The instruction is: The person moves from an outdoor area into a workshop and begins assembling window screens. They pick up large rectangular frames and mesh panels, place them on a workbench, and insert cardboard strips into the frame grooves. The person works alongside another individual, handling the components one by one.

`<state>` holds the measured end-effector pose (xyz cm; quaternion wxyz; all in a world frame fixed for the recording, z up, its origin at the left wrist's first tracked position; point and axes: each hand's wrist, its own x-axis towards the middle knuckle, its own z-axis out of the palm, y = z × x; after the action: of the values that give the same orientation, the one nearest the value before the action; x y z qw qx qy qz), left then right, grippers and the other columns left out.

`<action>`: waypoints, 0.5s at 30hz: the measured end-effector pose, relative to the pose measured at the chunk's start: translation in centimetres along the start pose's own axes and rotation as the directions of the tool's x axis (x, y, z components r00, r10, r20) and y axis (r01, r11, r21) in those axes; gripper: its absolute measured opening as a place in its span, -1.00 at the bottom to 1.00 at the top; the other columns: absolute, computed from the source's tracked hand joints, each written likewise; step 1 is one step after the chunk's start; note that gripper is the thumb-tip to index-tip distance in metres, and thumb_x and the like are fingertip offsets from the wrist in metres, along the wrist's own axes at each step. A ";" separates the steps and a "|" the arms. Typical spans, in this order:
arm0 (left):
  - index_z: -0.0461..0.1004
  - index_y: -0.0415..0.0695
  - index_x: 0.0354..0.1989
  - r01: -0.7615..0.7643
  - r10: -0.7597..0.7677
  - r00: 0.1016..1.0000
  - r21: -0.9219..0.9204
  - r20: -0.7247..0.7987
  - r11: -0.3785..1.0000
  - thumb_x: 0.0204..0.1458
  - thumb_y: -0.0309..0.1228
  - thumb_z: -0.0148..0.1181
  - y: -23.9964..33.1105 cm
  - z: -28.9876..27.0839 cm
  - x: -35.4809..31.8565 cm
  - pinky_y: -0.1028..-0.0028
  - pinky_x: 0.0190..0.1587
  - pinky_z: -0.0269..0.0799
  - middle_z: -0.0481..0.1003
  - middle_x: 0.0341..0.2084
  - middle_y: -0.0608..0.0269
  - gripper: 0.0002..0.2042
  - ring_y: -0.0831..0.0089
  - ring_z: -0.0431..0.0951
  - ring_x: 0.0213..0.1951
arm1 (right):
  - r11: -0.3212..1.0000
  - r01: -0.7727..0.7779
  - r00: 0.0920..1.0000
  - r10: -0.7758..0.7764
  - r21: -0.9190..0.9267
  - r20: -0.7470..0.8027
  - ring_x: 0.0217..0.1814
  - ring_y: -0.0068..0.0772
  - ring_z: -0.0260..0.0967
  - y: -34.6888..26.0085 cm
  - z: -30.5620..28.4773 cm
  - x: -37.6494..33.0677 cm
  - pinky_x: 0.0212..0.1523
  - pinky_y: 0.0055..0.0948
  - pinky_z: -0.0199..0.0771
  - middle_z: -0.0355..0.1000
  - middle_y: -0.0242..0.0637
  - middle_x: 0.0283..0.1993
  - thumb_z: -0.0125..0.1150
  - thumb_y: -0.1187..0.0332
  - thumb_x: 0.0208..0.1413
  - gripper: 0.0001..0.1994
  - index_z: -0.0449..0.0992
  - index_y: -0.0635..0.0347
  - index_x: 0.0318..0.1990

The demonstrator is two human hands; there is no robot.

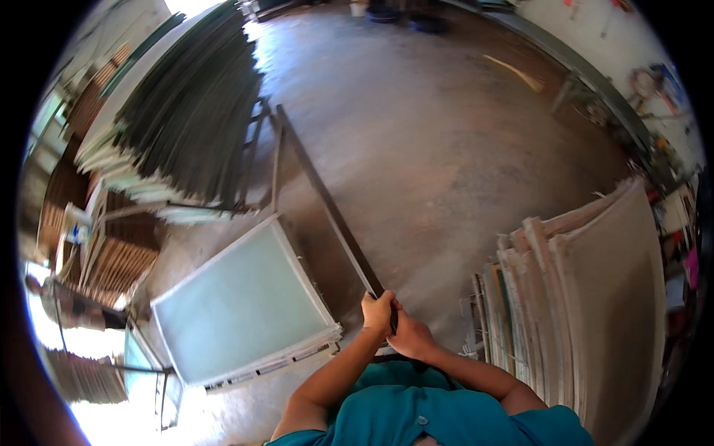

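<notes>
Landmark: the long dark bar [327,201], which runs from the hands up and away over the concrete floor [446,149].
Left hand [378,311]: fingers clenched around the near end of the bar.
Right hand [410,338]: just below the left one, fingers closed on the same end.
Left of the bar: a stack of framed pale-green panels [242,308]; farther up, a pile of dark sheets [193,104].
Right of the bar: leaning boards [587,297].
Risk: held only at one end, the far tip can swing and hit the panels, I think.
</notes>
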<state>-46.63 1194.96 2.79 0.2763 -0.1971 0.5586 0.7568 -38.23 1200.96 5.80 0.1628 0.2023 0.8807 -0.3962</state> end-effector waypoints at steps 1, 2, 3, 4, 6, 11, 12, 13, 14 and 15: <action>0.26 -0.21 -0.55 -0.017 0.017 1.000 -0.009 0.015 1.000 -0.21 -0.56 0.06 -0.1 1.6 1.8 0.43 -0.62 0.31 0.30 -0.75 0.22 -0.91 0.39 0.35 -0.70 | 1.000 -0.007 1.000 0.006 -0.012 -0.017 -0.32 0.15 0.37 0.2 -1.8 1.3 -0.30 0.02 0.35 0.42 0.08 -0.37 0.10 0.18 -0.09 -0.40 0.08 0.23 0.10; 0.27 -0.21 -0.56 -0.030 0.031 0.999 -0.020 0.030 0.999 -0.22 -0.56 0.05 0.1 3.4 3.2 0.43 -0.62 0.31 0.30 -0.75 0.22 -0.92 0.39 0.35 -0.71 | 1.000 -0.016 0.999 0.015 -0.025 -0.033 -0.32 0.14 0.37 0.6 -3.6 2.7 -0.31 0.01 0.35 0.42 0.08 -0.37 0.10 0.19 -0.09 -0.40 0.08 0.23 0.10; 0.27 -0.23 -0.57 -0.072 0.073 0.997 0.064 -0.008 0.995 -0.24 -0.57 0.04 1.1 5.8 4.3 0.44 -0.62 0.29 0.30 -0.77 0.22 -0.92 0.38 0.35 -0.71 | 0.997 -0.022 0.997 0.016 -0.078 -0.069 -0.34 0.12 0.39 1.4 -5.1 4.5 -0.31 0.00 0.36 0.44 0.00 -0.39 0.10 0.21 -0.07 -0.46 0.13 0.23 0.06; 0.28 -0.27 -0.60 -0.073 0.072 0.997 0.114 0.014 0.991 -0.25 -0.55 0.04 1.2 7.1 6.5 0.44 -0.62 0.29 0.35 -0.76 0.18 -0.92 0.38 0.37 -0.72 | 0.993 0.018 0.983 -0.040 -0.120 -0.180 -0.37 0.08 0.40 2.0 -6.3 6.2 -0.33 -0.03 0.38 0.44 -0.04 -0.42 0.09 0.22 -0.07 -0.51 0.16 0.22 0.01; 0.28 -0.27 -0.62 -0.157 0.158 0.987 0.153 0.005 0.976 -0.26 -0.55 0.04 2.0 10.6 10.2 0.44 -0.61 0.29 0.36 -0.75 0.18 -0.92 0.38 0.36 -0.72 | 0.971 0.074 0.916 -0.156 -0.226 -0.371 -0.41 0.01 0.42 3.6 -8.2 9.9 -0.37 -0.10 0.42 0.43 -0.13 -0.47 0.09 0.24 -0.06 -0.60 0.22 0.20 -0.07; 0.28 -0.27 -0.64 -0.112 0.112 0.985 -0.009 0.134 0.994 -0.19 -0.56 0.09 5.5 20.7 18.6 0.41 -0.59 0.32 0.33 -0.70 0.21 -0.88 0.40 0.37 -0.64 | 0.897 -0.166 0.811 -0.112 -0.409 -0.575 -0.46 -0.18 0.46 6.4 -14.3 21.6 -0.53 -0.08 0.43 0.42 -0.21 -0.42 0.01 0.30 -0.01 -0.81 0.30 0.17 -0.27; 0.28 -0.27 -0.64 -0.080 0.077 0.985 0.009 0.153 0.997 -0.18 -0.55 0.10 6.3 21.5 20.7 0.41 -0.59 0.32 0.34 -0.68 0.21 -0.87 0.40 0.38 -0.64 | 0.885 -0.215 0.812 -0.074 -0.414 -0.579 -0.46 -0.17 0.47 6.1 -15.4 23.6 -0.55 0.00 0.41 0.43 -0.19 -0.38 -0.03 0.30 0.01 -0.82 0.31 0.18 -0.27; 0.28 -0.27 -0.64 -0.054 0.051 0.984 0.013 0.168 0.998 -0.16 -0.54 0.11 7.1 22.6 23.2 0.41 -0.58 0.33 0.34 -0.67 0.22 -0.86 0.40 0.38 -0.63 | 0.812 -0.321 0.771 -0.075 -0.488 -0.632 -0.41 -0.30 0.47 5.2 -17.1 24.9 -0.49 -0.21 0.46 0.42 -0.24 -0.39 0.07 0.31 -0.06 -0.84 0.31 0.12 -0.33; 0.29 -0.27 -0.64 -0.029 0.025 0.983 0.018 0.184 0.999 -0.15 -0.53 0.12 7.8 23.7 25.6 0.41 -0.57 0.33 0.35 -0.66 0.22 -0.85 0.40 0.38 -0.63 | 0.800 -0.346 0.771 -0.056 -0.491 -0.634 -0.38 -0.27 0.47 4.9 -18.7 26.6 -0.44 -0.13 0.45 0.42 -0.23 -0.38 0.06 0.30 -0.05 -0.84 0.32 0.11 -0.31; 0.30 -0.25 -0.62 -0.008 -0.002 0.979 0.049 0.204 0.999 -0.11 -0.49 0.13 8.6 25.4 27.1 0.45 -0.57 0.33 0.35 -0.66 0.22 -0.84 0.41 0.38 -0.62 | 0.790 -0.381 0.765 -0.024 -0.481 -0.644 -0.35 -0.23 0.47 4.7 -20.3 28.1 -0.38 -0.06 0.44 0.42 -0.22 -0.36 0.05 0.29 -0.04 -0.83 0.33 0.11 -0.29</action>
<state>-72.74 1222.65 0.28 0.3358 -0.1107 0.5461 0.7594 -62.77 1225.72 3.12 -0.0423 0.3477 0.9366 0.0028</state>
